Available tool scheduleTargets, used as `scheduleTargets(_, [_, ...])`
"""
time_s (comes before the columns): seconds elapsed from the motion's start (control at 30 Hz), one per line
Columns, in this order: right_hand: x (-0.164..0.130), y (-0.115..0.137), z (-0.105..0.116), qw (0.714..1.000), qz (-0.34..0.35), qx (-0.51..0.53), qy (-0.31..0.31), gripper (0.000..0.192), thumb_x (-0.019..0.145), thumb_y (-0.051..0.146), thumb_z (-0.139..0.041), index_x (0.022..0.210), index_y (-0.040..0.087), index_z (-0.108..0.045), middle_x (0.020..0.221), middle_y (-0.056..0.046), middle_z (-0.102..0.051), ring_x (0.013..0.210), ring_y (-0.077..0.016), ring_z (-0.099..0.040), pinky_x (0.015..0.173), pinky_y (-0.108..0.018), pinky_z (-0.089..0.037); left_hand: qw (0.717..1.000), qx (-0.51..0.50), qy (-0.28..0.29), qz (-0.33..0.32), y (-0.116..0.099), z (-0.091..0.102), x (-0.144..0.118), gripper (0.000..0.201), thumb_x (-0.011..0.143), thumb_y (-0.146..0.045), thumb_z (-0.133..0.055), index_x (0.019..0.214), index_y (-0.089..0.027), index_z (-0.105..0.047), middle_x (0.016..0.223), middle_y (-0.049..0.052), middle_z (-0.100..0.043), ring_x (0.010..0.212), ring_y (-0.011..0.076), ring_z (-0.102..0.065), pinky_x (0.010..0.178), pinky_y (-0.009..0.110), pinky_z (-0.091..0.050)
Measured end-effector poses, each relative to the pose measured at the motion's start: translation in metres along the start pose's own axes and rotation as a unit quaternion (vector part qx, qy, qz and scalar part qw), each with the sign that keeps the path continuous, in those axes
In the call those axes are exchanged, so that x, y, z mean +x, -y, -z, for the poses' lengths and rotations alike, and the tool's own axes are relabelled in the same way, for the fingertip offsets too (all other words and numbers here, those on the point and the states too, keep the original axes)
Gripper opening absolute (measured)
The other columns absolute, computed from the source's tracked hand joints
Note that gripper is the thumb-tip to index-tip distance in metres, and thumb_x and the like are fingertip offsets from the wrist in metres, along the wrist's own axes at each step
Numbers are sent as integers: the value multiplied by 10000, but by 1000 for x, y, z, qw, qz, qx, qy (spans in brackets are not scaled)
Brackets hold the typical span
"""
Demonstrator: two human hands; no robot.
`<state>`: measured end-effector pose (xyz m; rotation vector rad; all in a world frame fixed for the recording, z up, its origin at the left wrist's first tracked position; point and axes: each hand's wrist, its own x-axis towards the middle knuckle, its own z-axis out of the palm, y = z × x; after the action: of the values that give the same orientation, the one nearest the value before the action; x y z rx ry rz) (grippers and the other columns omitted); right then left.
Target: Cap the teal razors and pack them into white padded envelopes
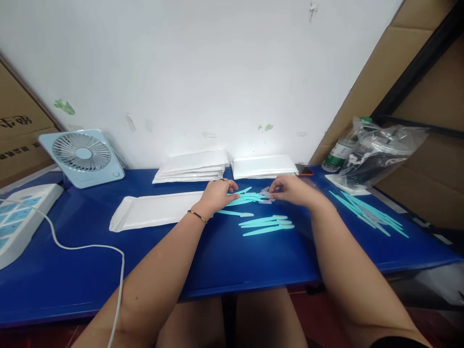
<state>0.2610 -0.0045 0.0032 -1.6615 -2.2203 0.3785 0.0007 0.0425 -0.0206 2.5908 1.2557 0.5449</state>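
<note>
Slim turquoise eyebrow razors [250,197] lie in a loose bunch on the blue table, their right ends among small translucent blade caps [266,195]. My left hand [218,194] is curled over the bunch's left end, thumb and fingers bent around it. At the other end, my right hand [286,189] has its thumb and fingertips pinched together at the caps; it seems to hold one, though the fingers partly cover it. Nearer me lie several separate razors [268,223], roughly side by side. A white padded mailer [155,210] lies left of my left hand, partly behind it.
Stacked white mailers [192,164] and another white stack [264,166] sit against the wall. More razors [369,212] lie at right, before a clear plastic bag [377,154] and a bottle [339,152]. At left stand a blue fan [83,154] and a white cable [90,246].
</note>
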Motion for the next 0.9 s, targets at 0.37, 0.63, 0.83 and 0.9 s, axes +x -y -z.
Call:
scheduleTargets(0.37, [3, 47, -31, 989, 93, 14, 115, 161, 765, 327, -635, 763, 167, -650, 812, -27, -553, 676, -125, -507, 593, -233, -368, 990, -91, 90, -57, -4, 9, -8, 330, 764, -511, -562, 819, -208, -681, 775, -1, -673, 664, 137, -574, 569, 226, -375])
scheduleTargets(0.63, [0, 17, -8, 995, 79, 36, 46, 125, 788, 285, -576, 774, 169, -620, 838, -41, -575, 723, -149, -530, 631, -253, -388, 993, -26, 87, -71, -4, 6, -3, 228, 806, -358, -527, 811, -200, -692, 802, 13, -688, 683, 141, -579, 586, 228, -369])
scheduleTargets(0.83, [-2, 5, 4, 994, 35, 94, 32, 197, 775, 357, -572, 758, 168, -623, 784, -41, -598, 667, -148, -531, 591, -262, -390, 997, -13, 51, -55, 2, 4, 0, 223, 808, -381, -540, 805, -211, -684, 862, 6, -690, 737, 154, -597, 626, 245, -398])
scheduleTargets(0.9, [-1, -3, 5, 995, 18, 95, 25, 225, 762, 388, -583, 751, 166, -623, 753, -36, -597, 639, -143, -523, 571, -258, -382, 998, 2, 46, -30, 4, 4, 0, 225, 816, -376, -527, 788, -212, -679, 850, 7, -688, 751, 164, -602, 647, 257, -411])
